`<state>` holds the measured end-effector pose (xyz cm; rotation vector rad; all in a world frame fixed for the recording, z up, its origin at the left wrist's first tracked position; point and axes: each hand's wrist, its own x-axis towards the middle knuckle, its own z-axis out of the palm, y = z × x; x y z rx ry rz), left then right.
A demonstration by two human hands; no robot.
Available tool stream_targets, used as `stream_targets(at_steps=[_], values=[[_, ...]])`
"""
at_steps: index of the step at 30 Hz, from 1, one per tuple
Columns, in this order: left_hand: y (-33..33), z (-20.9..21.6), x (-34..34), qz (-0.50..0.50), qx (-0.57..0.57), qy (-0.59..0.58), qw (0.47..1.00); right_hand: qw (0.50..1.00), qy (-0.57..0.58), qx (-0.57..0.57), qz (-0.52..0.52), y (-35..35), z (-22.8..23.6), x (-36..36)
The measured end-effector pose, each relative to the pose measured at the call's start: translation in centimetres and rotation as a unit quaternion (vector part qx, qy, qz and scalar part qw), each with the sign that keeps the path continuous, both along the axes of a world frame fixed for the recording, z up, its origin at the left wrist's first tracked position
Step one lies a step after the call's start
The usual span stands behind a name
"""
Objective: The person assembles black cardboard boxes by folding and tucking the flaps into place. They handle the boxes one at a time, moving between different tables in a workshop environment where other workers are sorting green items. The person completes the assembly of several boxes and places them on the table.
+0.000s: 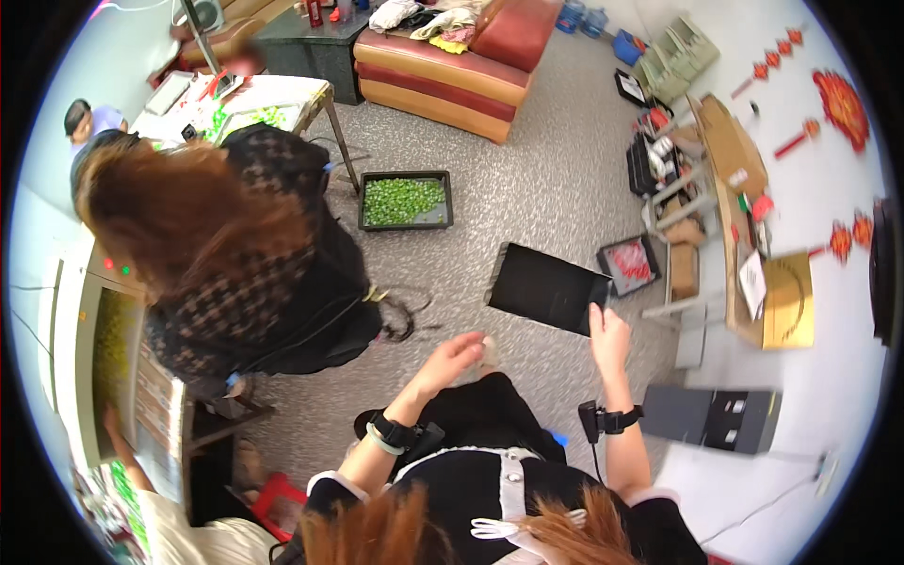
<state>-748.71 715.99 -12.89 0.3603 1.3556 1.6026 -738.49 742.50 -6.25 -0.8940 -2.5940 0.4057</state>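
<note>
A flat black rectangular tray point(546, 287) is tilted out in front of me, its inner face dark and bare. My right hand point(608, 337) grips its near right corner, the thumb lying up along the edge. Left of the tray and apart from it, my left hand point(450, 363) hangs in the air with fingers stretched out, nothing in it. Black bands with small devices sit on both of my wrists. Farther off on the floor lies another black tray point(407, 226), filled with many small green pieces.
A person in a dark patterned top point(254, 254) is close on my left, beside a table point(315, 94) with green pieces. A striped sofa point(443, 80) stands ahead. At right are a shelf table point(725, 207), a tray of red-and-white pieces point(631, 262) and a dark box point(711, 416).
</note>
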Motion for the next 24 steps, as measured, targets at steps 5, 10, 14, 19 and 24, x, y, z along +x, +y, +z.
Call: stream_targets(at_steps=[5, 10, 14, 19, 24], values=[[12.2, 0.5, -6.2, 0.359, -0.035, -0.028, 0.932, 0.993, -0.031, 0.026, 0.107, 9.5, 2.4, -12.1], [17.9, 1.9, -15.0, 0.404, -0.016, -0.002, 0.914, 0.982, -0.080, 0.014, 0.172, 16.5, 2.4, -22.4], [23.1, 2.2, -23.6, 0.408, -0.014, 0.038, 0.912, 0.960, -0.115, -0.047, 0.252, 19.3, 2.4, -32.1], [27.5, -1.3, -37.3, 0.523, -0.007, 0.024, 0.852, 0.921, -0.135, -0.250, 0.268, 25.2, 2.0, -47.1], [28.7, 1.4, -48.0, 0.526, -0.099, 0.020, 0.844, 0.784, -0.036, -0.498, 0.369, 27.7, 3.9, -61.6]])
